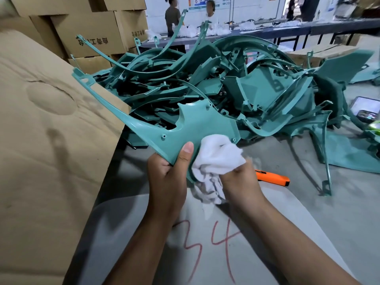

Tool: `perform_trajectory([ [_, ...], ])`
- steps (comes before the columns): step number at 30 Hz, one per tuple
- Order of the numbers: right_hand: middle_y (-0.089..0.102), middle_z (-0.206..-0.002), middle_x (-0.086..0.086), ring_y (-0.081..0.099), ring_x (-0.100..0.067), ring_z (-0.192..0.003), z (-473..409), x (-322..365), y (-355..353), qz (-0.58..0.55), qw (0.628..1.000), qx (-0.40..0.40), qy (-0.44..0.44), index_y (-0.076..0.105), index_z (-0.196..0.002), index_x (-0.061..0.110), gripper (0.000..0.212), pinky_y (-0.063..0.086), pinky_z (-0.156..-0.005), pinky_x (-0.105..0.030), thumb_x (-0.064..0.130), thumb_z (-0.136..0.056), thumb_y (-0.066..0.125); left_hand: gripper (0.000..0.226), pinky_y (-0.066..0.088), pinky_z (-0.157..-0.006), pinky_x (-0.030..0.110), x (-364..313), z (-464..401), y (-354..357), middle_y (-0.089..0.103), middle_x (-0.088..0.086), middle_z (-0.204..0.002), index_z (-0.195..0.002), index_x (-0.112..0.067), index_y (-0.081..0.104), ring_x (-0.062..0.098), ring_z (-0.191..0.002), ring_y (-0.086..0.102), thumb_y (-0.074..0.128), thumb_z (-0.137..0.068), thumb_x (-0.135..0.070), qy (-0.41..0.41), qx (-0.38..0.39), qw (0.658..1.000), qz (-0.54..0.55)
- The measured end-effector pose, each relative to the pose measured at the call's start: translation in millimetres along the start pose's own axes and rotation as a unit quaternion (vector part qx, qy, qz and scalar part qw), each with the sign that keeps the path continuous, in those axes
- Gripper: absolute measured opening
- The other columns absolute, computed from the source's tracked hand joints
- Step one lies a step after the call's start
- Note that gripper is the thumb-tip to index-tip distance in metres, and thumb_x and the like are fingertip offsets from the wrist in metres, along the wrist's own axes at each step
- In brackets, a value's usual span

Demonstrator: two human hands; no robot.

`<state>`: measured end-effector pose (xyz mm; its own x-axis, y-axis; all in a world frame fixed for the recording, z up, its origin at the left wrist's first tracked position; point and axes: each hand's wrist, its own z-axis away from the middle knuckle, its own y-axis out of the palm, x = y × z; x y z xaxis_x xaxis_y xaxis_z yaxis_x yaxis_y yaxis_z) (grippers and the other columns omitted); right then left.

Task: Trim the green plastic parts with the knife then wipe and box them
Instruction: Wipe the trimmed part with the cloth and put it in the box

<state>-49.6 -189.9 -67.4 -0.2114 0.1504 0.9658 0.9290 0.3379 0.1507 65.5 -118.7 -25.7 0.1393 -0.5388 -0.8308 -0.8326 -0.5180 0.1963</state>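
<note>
L hand (pixel 171 167) grips green part (pixel 185 130) at lower edge, thumb on face, prob. to steady it. R hand (pixel 239 179) clutches white rag (pixel 218 159), pressed on part: wipe step. Knife (pixel 273 177) lies on floor just beside R hand, within reach. Untrimmed pile (pixel 226 79) behind, box (pixel 41 140) to left. Red "34" (pixel 207 241) on sheet below.

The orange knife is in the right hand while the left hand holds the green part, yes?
Not quite. The head view shows the right hand gripping a white cloth pressed against the green part. The orange knife lies on the surface behind that hand, untouched. The left hand does hold the green part.
</note>
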Motion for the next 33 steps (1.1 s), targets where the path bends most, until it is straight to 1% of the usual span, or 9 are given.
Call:
perform_trajectory([
  [5,0.048,-0.060,-0.011,0.039,-0.016,-0.062,-10,-4,-10,0.088,0.983,-0.160,-0.027,0.051,-0.067,-0.005,0.024,0.034,-0.058,-0.034,0.001,-0.090,0.055,0.025,0.058,-0.071,0.021,-1,2,-7,0.079,-0.011,-0.102,-0.102,-0.042,0.078,0.011,-0.095,0.076,0.066,-0.096,-0.020,-0.016,0.022,1.000,-0.011],
  [8,0.045,-0.057,-0.009,0.037,-0.017,-0.062,-6,-4,-9,0.084,0.976,-0.197,-0.044,0.050,-0.062,0.004,0.024,0.033,-0.052,-0.036,0.016,-0.082,0.052,0.023,0.058,-0.071,0.019,-1,5,-5,0.079,-0.014,-0.101,-0.101,-0.042,0.078,0.007,-0.094,0.075,0.067,-0.095,-0.023,0.009,0.028,0.998,-0.047],
  [14,0.044,-0.045,0.014,0.035,-0.001,-0.044,5,12,-8,0.069,0.956,-0.270,-0.089,0.042,-0.056,0.017,0.038,0.030,-0.045,-0.019,0.003,-0.088,0.057,0.014,0.055,-0.072,0.013,7,0,-17,0.073,-0.032,-0.095,-0.099,-0.026,0.078,-0.003,-0.090,0.073,0.068,-0.095,-0.017,0.106,-0.015,0.979,-0.171],
  [18,0.056,-0.047,-0.003,0.047,-0.011,-0.039,14,37,2,-0.053,0.998,-0.045,0.014,0.064,-0.057,0.013,0.033,0.035,-0.042,-0.019,0.010,-0.089,0.056,0.019,0.055,-0.072,0.014,17,-5,-19,0.077,-0.024,-0.093,-0.089,-0.030,0.076,0.000,-0.088,0.074,0.066,-0.098,-0.017,0.011,-0.111,0.991,-0.077],
  [21,0.055,-0.044,0.007,0.047,0.000,-0.039,21,37,16,-0.033,0.995,0.078,0.045,0.059,-0.065,0.013,0.017,0.037,-0.045,-0.012,0.019,-0.078,0.052,0.020,0.057,-0.078,0.022,16,-4,-11,0.079,-0.015,-0.096,-0.088,-0.037,0.081,0.007,-0.094,0.075,0.067,-0.094,-0.024,-0.026,-0.129,0.991,-0.013],
  [23,0.061,-0.052,0.005,0.053,-0.001,-0.048,17,29,19,-0.033,0.999,0.038,0.021,0.057,-0.070,0.009,0.013,0.042,-0.052,-0.011,0.016,-0.080,0.053,0.024,0.056,-0.078,0.019,14,1,-2,0.079,-0.016,-0.097,-0.090,-0.044,0.081,0.005,-0.095,0.075,0.067,-0.092,-0.025,-0.028,-0.123,0.992,0.006],
  [27,0.066,-0.121,-0.012,0.069,-0.029,-0.108,9,8,11,-0.040,0.992,-0.118,0.014,0.053,-0.121,-0.002,0.038,0.058,-0.093,-0.049,0.016,-0.094,0.072,0.031,0.055,-0.073,0.012,10,17,15,0.078,-0.017,-0.095,-0.094,-0.042,0.080,0.001,-0.091,0.074,0.065,-0.097,-0.016,-0.016,-0.084,0.996,0.000],
  [30,0.065,-0.094,0.019,0.066,-0.010,-0.087,10,1,9,0.032,0.976,-0.210,-0.042,0.054,-0.112,0.004,0.037,0.054,-0.074,-0.029,0.028,-0.089,0.069,0.027,0.056,-0.075,0.015,11,23,19,0.079,-0.012,-0.097,-0.095,-0.038,0.081,0.005,-0.094,0.075,0.065,-0.098,-0.017,-0.025,-0.081,0.996,0.007],
  [33,0.059,-0.078,-0.016,0.058,-0.027,-0.069,12,4,7,-0.030,0.983,-0.181,-0.002,0.052,-0.089,0.000,0.015,0.048,-0.067,-0.040,0.011,-0.100,0.056,0.024,0.056,-0.075,0.016,8,26,21,0.079,-0.010,-0.099,-0.097,-0.034,0.081,0.007,-0.095,0.075,0.063,-0.100,-0.017,-0.024,-0.085,0.996,0.025],
])
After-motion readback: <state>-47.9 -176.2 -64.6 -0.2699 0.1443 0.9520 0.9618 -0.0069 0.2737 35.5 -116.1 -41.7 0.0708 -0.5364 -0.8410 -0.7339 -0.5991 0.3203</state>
